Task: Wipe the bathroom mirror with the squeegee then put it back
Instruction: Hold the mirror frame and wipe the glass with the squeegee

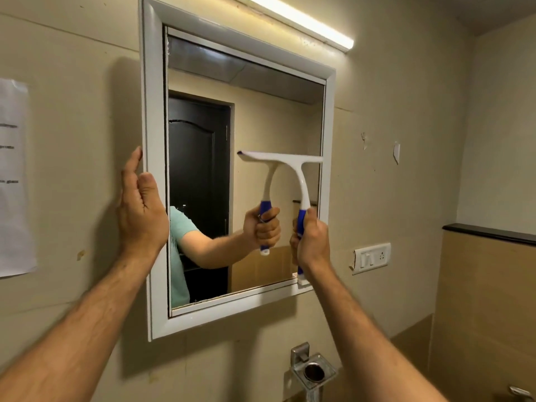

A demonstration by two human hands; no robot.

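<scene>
Your right hand [311, 242] grips the T-shaped white squeegee [293, 169] by its blue handle, blade on the mirror [261, 117] glass. Left hand [140, 210], fingers relaxed, rests against the glossy white frame [153, 111].

We see a shiny glass mirror [203, 158] in a smooth white frame [152, 111]. The squeegee [293, 169] looks like smooth plastic. The holder [311, 369] is shiny metal.

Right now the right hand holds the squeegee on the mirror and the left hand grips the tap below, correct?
Not quite. The head view shows the left hand resting on the mirror frame's left edge, not the tap. The right hand does hold the squeegee.
</scene>
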